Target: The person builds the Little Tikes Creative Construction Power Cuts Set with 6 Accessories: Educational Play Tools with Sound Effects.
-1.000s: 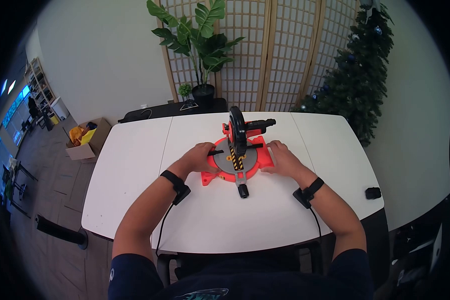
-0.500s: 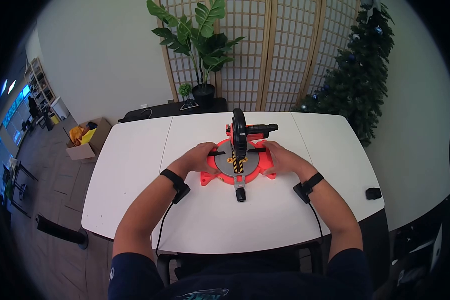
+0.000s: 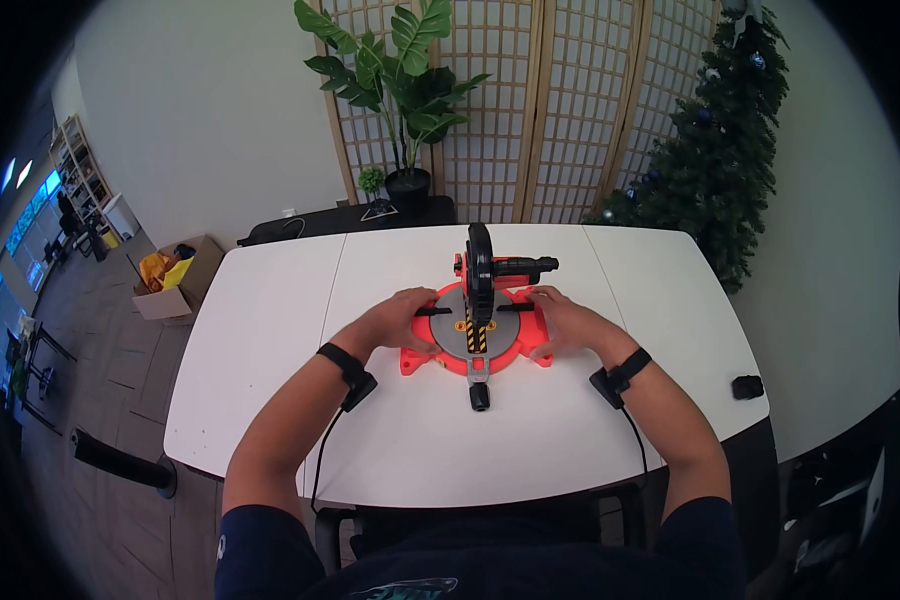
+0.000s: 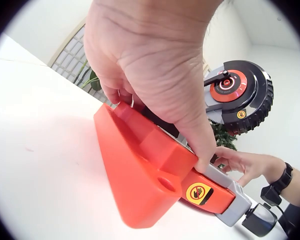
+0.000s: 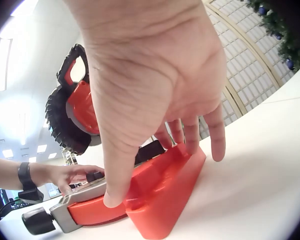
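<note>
A red and grey toy mitre saw [image 3: 448, 328] stands upright on the white table, its black blade guard [image 3: 479, 270] above the round grey plate and its black front knob [image 3: 480, 397] towards the person. The left hand [image 3: 395, 320] grips the left side of the red base; in the left wrist view its thumb lies at the front of the base [image 4: 135, 175] and its fingertips behind. On the other side, the right hand [image 3: 570, 325] holds the base's right wing [image 5: 165, 190], thumb in front and fingers at the back, partly hidden.
A small black object [image 3: 746, 387] lies near the table's right edge. Beyond the table [image 3: 270, 400] stand a potted plant [image 3: 407, 185], a lattice screen and a decorated tree. An open cardboard box [image 3: 178, 290] is on the floor at the left.
The saw has turned slightly and come a little nearer the person, its front knob shifting left and forward. The right hand has closed in on the right wing; the left hand has barely moved.
</note>
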Demonstrator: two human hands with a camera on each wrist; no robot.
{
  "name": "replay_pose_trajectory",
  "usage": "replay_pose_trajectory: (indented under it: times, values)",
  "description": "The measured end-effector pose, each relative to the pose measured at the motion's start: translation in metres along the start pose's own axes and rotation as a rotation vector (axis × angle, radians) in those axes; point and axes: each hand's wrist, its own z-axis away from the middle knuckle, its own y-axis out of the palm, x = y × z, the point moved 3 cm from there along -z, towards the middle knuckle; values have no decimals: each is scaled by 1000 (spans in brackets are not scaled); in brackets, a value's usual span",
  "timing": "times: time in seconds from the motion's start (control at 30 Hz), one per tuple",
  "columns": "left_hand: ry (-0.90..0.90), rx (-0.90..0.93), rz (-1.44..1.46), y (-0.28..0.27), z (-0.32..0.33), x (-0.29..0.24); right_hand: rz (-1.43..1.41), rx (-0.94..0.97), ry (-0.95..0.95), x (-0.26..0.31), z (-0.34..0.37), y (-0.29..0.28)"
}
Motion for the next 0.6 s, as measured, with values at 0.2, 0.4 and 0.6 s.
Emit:
replay_pose_trajectory:
  times: [0.2, 0.4, 0.6]
  values:
    - [-43, -12, -31, 1, 6, 4, -32, 0, -13, -7, 2, 5]
    - [-113, -20, 25, -5, 14, 2, -51, -20, -43, 0, 9, -3]
    - [-108, -123, 84, -18, 31, -8, -135, -91, -16, 0, 29, -12]
